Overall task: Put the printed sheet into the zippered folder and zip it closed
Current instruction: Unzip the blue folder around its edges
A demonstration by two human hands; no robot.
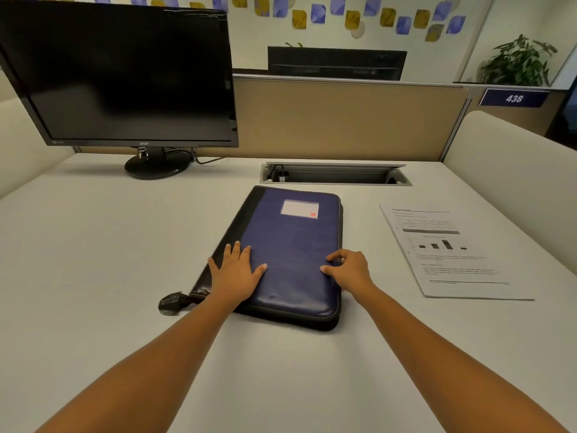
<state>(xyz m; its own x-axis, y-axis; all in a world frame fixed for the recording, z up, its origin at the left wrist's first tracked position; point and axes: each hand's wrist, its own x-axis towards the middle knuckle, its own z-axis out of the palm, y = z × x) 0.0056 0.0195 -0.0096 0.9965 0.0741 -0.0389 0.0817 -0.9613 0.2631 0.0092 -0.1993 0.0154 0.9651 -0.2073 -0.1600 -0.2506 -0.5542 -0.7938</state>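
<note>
A blue zippered folder [290, 245] with a black spine and a white label lies closed on the white desk in front of me. My left hand [235, 270] rests flat on its near left part, fingers straight. My right hand [348, 267] is at the folder's right edge, fingers curled, and seems to pinch something small at the zipper. The printed sheet [449, 251], with text and a bar chart, lies flat on the desk to the right of the folder, apart from it.
A black strap or handle [175, 302] sticks out from the folder's near left corner. A dark monitor [121, 79] stands at the back left. A cable slot [335, 174] is set in the desk [93, 276] behind the folder. Partition walls enclose the desk.
</note>
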